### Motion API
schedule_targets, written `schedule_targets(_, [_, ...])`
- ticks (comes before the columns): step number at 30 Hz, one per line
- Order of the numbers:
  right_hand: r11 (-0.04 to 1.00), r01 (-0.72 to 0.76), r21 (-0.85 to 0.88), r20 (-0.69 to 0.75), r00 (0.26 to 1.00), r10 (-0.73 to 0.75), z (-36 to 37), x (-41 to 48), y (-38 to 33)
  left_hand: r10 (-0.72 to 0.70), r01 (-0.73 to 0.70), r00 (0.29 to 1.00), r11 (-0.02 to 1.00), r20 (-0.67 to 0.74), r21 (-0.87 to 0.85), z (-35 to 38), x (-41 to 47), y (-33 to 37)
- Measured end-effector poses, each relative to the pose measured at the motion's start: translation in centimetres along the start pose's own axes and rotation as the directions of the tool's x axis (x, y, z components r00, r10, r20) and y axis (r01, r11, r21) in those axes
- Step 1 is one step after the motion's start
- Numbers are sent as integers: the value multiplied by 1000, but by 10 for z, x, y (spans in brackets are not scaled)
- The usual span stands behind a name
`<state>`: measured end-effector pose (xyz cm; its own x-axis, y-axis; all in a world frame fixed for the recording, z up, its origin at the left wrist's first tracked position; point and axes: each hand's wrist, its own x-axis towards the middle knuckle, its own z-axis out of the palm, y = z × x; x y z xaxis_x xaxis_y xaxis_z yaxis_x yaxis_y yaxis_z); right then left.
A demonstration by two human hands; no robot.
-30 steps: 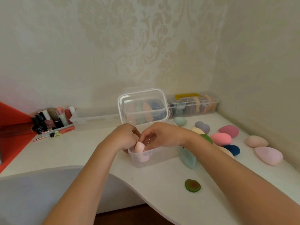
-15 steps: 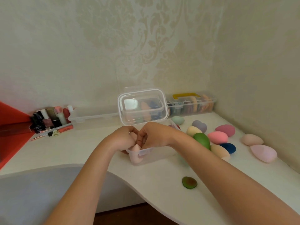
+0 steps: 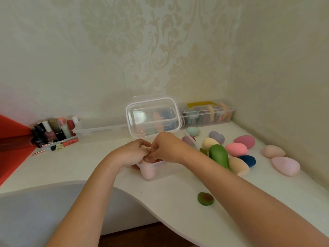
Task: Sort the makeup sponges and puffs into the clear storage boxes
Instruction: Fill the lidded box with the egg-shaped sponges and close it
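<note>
A clear storage box [image 3: 170, 166] stands mid-table with its lid [image 3: 152, 116] tilted up behind it. A pale pink sponge [image 3: 147, 172] sits in the box's near left corner, showing through the wall. My left hand [image 3: 130, 154] and my right hand [image 3: 169, 148] meet over that corner, and their curled fingers pinch the sponge's top. More sponges deeper in the box are mostly hidden by my hands. Loose sponges lie to the right: green [image 3: 218, 155], pink [image 3: 236, 149], beige [image 3: 237, 165], navy [image 3: 248, 160], yellow [image 3: 211, 143].
A flat avocado puff [image 3: 205, 198] lies near the table's front edge. A filled box with a yellow handle [image 3: 206, 113] and a flat clear box [image 3: 99, 129] stand against the wall. Nail polish bottles [image 3: 53, 132] cluster at the left. Pale pink sponges [image 3: 285, 165] lie far right.
The pink sponge, held above the box's rim a second ago, has gone down into the near left corner. Both hands have closed in together over it.
</note>
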<state>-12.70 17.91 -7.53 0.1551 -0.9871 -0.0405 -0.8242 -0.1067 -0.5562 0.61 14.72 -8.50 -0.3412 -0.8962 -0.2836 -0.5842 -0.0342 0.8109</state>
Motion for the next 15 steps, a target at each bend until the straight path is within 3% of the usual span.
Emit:
schedule_targets(4, [999,49,13,98,994,-50,-15,-9,8,2,3,997,998,-81,63,8,4,-1])
schedule_targets(6, [994,71,86,82,994,-78,-30,-17,15,12,-1,994,996,-111,91,11,6,-1])
schedule_targets(7, [990,70,120,9,997,-72,-39,-21,19,15,-3,993,995,-121,103,11,7,-1])
schedule_targets(9, [991,41,127,-268,963,-6,-57,-31,32,15,1,992,993,-129,122,12,9,-1])
schedule_targets(12, [986,-166,14,-648,749,135,-79,-44,65,15,7,991,986,-134,164,13,11,-1])
schedule_targets(13, [958,-286,-32,-699,691,183,-83,-49,77,16,8,991,984,-136,176,13,12,0])
schedule_targets(15, [846,-522,-112,-695,649,308,-85,-61,100,18,10,990,981,-141,194,13,14,0])
